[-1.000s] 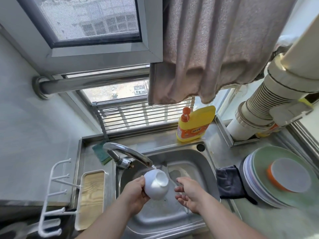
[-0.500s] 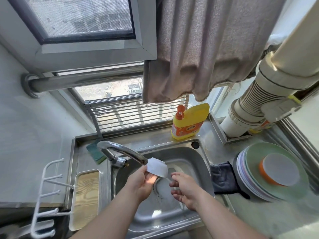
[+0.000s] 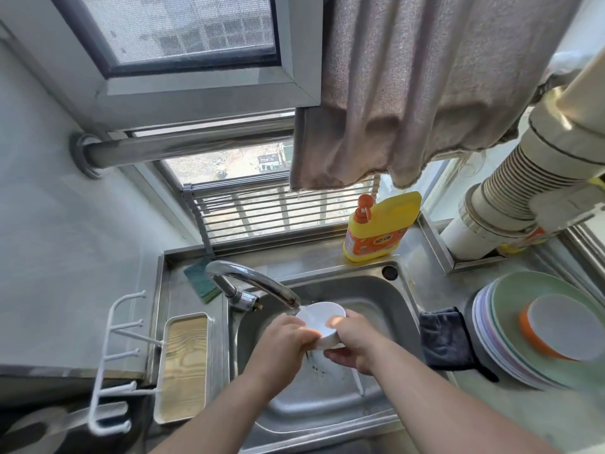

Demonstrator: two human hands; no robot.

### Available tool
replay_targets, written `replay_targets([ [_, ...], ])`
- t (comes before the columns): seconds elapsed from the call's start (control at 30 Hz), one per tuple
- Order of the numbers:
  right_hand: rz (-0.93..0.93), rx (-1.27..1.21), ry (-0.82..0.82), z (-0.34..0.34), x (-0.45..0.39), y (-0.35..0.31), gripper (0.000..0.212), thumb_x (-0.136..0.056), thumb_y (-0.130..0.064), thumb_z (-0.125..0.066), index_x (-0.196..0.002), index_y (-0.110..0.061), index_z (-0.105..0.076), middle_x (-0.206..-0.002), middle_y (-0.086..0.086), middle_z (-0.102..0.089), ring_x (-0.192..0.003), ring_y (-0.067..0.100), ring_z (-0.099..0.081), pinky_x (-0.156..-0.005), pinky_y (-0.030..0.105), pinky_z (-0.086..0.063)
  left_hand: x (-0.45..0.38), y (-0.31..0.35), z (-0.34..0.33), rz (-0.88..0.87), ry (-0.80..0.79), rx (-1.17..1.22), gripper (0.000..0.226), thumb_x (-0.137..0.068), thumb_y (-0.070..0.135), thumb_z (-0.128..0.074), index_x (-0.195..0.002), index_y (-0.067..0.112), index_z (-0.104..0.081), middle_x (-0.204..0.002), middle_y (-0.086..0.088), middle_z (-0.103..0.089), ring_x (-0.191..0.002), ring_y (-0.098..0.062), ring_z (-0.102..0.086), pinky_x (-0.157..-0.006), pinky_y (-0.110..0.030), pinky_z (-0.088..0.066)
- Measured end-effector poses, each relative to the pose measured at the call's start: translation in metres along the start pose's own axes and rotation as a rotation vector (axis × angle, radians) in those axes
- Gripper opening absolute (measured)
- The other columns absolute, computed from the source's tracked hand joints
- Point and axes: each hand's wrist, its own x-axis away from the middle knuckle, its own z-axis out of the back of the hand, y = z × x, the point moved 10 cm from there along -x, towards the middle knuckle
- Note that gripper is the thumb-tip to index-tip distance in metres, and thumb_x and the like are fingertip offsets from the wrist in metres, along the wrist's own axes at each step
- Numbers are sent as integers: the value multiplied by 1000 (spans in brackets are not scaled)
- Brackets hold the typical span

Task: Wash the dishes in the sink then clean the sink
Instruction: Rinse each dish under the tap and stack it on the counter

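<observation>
A small white bowl [image 3: 322, 319] is held over the steel sink [image 3: 389, 299], right under the spout of the chrome faucet [image 3: 252, 283], with water running onto it. My left hand [image 3: 284, 342] grips the bowl's left side. My right hand [image 3: 353, 342] grips its right side, thumb on the rim and fingers underneath. A thin stream of water falls from the bowl into the basin. The sink floor under my hands is mostly hidden.
A stack of plates [image 3: 510, 329] topped by an orange-rimmed bowl [image 3: 556, 326] sits on the right counter. A dark cloth [image 3: 445, 342] lies on the sink's right edge. Yellow detergent bottle [image 3: 379, 224] stands behind the sink, a green sponge [image 3: 199, 283] and tray [image 3: 183, 365] at left.
My right hand, empty before, has come up and taken hold of the bowl's right side. The bowl has turned and now sits level under the spout between both hands.
</observation>
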Motion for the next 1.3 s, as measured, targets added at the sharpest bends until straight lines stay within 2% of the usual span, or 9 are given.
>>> replay_targets([
  [0.17, -11, -278, -37, -12, 3, 7, 39, -98, -1, -39, -122, -22, -63, -119, 21, -68, -89, 35, -71, -71, 40, -62, 16, -33, 11, 412, 100, 143, 35, -95, 47, -66, -128, 35, -62, -130, 12, -54, -125, -12, -45, -109, -32, -37],
  [0.33, 29, -492, -50, -27, 5, 14, 33, -106, -2, -44, -126, -23, -58, -122, 24, -69, -88, 37, -71, -70, 40, -59, 43, -36, -36, 1018, -45, 1156, 57, -89, 49, -72, -141, 35, -53, -124, 1, -74, -112, -18, -69, -90, -32, -47],
  [0.5, -25, -482, -152, -30, 11, 26, 42, -97, 4, -42, -131, -16, -57, -127, 27, -62, -95, 43, -66, -87, 51, -53, 41, -40, -25, 1008, 83, 1312, 34, -103, 21, -57, -133, 31, -69, -118, -1, -78, -104, -21, -69, -86, -30, -53],
  [0.63, -36, -385, -277, -24, 18, 28, 46, -96, 4, -56, -132, -22, -63, -131, 24, -65, -106, 46, -69, -104, 56, -50, 44, -47, -20, 1042, 36, 1402, 38, -107, 25, -50, -140, 37, -66, -132, -4, -71, -123, -30, -66, -88, -37, -60],
  [0.77, 7, -350, -326, -17, 31, 21, 47, -93, -5, -68, -129, -36, -68, -129, 17, -70, -97, 36, -70, -85, 43, -54, 46, -33, -30, 1153, 58, 1549, 32, -110, 26, -47, -132, 20, -69, -123, -15, -75, -116, -37, -69, -97, -50, -60],
  [0.9, 105, -288, -179, 3, 37, 5, 38, -94, -17, -71, -130, -24, -62, -116, 14, -68, -73, 25, -66, -66, 31, -50, 41, -14, -63, 1232, 21, 1810, 44, -108, 35, -47, -135, 5, -64, -133, -25, -68, -124, -43, -65, -103, -50, -52],
  [1.0, 152, -264, -97, 22, 39, -3, 28, -95, -17, -66, -123, -20, -63, -111, 15, -64, -70, 23, -60, -61, 30, -46, 36, -20, -75, 1334, 207, 1910, 47, -109, 34, -45, -133, -1, -66, -127, -24, -70, -115, -39, -65, -92, -47, -56],
  [1.13, 154, -366, -26, 52, 38, -1, 28, -95, -17, -64, -123, -22, -64, -113, 16, -61, -82, 30, -58, -62, 31, -47, 20, -26, -66, 1376, 362, 1829, 17, -106, -1, -52, -115, -6, -65, -90, -20, -75, -90, -28, -68, -85, -41, -57],
  [1.3, 120, -465, 31, 79, 36, 15, 33, -94, -17, -65, -126, -24, -63, -109, 14, -62, -69, 27, -61, -59, 29, -47, 15, -27, -58, 1387, 343, 1657, 16, -95, -5, -68, -108, 1, -61, -98, -16, -74, -82, -21, -69, -79, -30, -55],
])
